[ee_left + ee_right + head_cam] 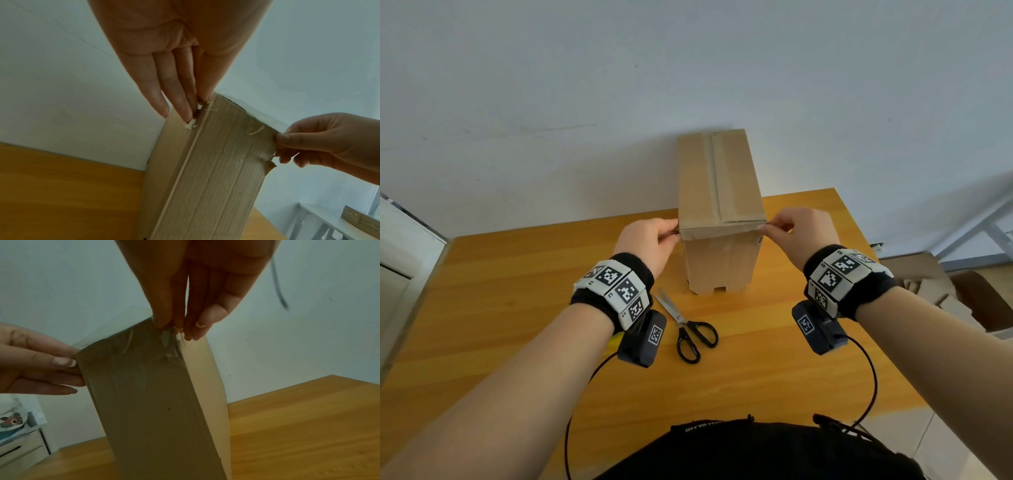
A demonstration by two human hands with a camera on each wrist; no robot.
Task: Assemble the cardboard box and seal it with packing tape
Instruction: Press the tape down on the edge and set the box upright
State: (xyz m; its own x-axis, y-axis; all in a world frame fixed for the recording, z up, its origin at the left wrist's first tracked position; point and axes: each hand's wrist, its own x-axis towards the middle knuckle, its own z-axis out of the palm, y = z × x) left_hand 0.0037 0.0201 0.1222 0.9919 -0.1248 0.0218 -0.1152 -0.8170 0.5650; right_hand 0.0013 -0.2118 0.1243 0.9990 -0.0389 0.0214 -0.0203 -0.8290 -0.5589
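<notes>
Now, head view: cardboard box (719, 212) stood upright on tabletop (517, 308), scissors (686, 325) nearby. L hand (650, 243) & R hand (796, 233) pinched tape strip (722, 224) ends at top corners.
L wrist: fingertips (185, 112) pressed tape edge.
R wrist: fingers (164, 321) clamped on tape. Box prob light, stiff; tape thin, sticky, so hold box by corners.

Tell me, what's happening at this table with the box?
A person is taping up a tall cardboard box that stands upright on a wooden table. The left hand and the right hand each pinch an end of a clear tape strip stretched across the near top edge, at the box's two upper corners. A strip already runs along the top seam. Black-handled scissors lie on the table in front of the box, untouched.
</notes>
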